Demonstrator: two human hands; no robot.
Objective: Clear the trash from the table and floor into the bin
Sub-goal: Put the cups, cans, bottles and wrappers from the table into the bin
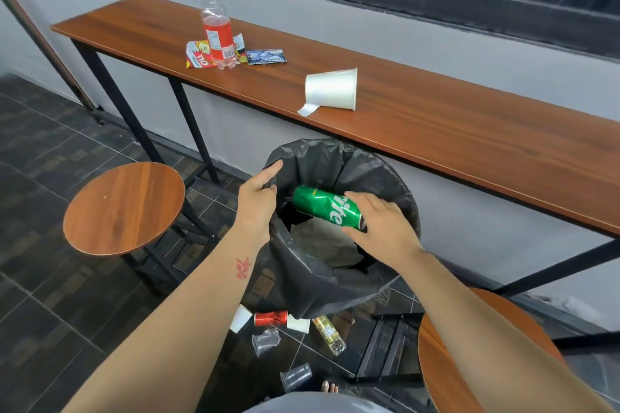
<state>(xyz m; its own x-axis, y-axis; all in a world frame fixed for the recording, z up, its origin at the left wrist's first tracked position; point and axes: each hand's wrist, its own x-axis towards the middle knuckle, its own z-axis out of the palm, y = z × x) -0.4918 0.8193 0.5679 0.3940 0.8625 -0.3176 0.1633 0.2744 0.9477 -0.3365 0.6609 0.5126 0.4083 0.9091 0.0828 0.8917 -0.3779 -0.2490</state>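
Two stools (124, 208): round wood tops, near left and near right.
Table (469, 144): long wood top by the grey wall (369, 27); bottle (216, 27), wrappers (199, 59), tipped paper cup (332, 89).
Floor (50, 245): dark tiles; small cups (240, 318) and a red can (270, 318) lying near.
Green can (322, 208): dented, sideways over the bin (396, 184).
Left hand (256, 201): fingers grip the bag (318, 292) rim.
Right hand (382, 225): fingers curled round the can's right end.

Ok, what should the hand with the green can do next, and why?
Probably just let go. The right hand holds the green can over the open bin, and the left hand grips the black bag at its rim, so the can should drop inside.
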